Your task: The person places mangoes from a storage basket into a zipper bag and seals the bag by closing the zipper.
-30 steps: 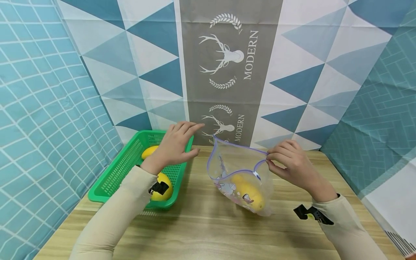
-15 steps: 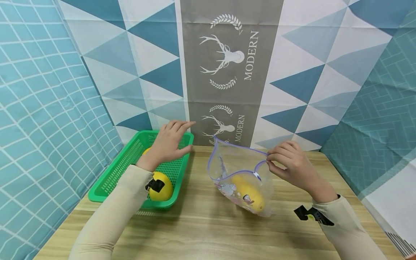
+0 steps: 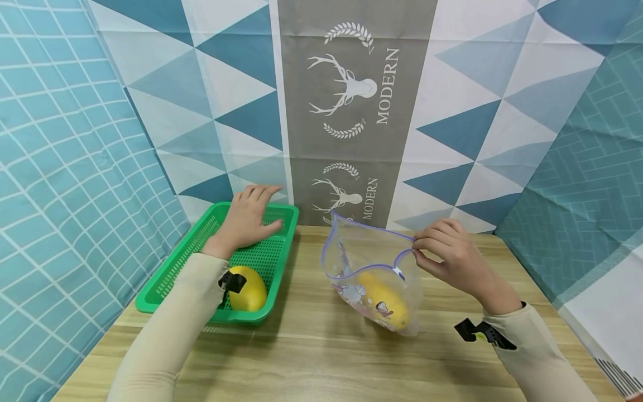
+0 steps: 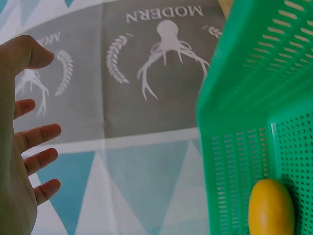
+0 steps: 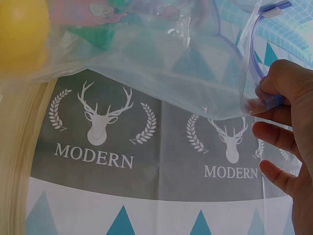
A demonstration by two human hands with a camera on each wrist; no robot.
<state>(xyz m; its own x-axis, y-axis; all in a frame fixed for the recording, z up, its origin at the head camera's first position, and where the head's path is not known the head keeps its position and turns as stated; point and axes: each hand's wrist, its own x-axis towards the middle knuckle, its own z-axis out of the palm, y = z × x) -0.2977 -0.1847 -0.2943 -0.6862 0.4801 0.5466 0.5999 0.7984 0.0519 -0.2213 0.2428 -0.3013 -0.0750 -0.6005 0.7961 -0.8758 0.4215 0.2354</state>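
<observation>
My left hand (image 3: 241,218) hovers over the green basket (image 3: 173,268) with its fingers spread and nothing in them. A yellow oval fruit (image 3: 249,288), like a mango, lies in the basket's near end, partly behind the wrist strap. In the left wrist view another yellow-orange fruit (image 4: 271,208) shows inside the basket; the hand covers it in the head view. My right hand (image 3: 447,254) pinches the top right corner of a clear zip bag (image 3: 369,237) with a purple edge. The bag's mouth gapes. Yellow fruit (image 3: 387,301) sits at its bottom, behind printed cartoon figures.
Basket and bag stand apart on a wooden table (image 3: 301,357), basket left, bag right of centre. A patterned cloth backdrop (image 3: 346,128) rises behind the table. Blue tiled cloth (image 3: 65,167) hangs along the left side.
My left hand has moved left, from the gap between basket and bag to over the basket, its fingers still spread. The right hand and the bag have hardly moved.
</observation>
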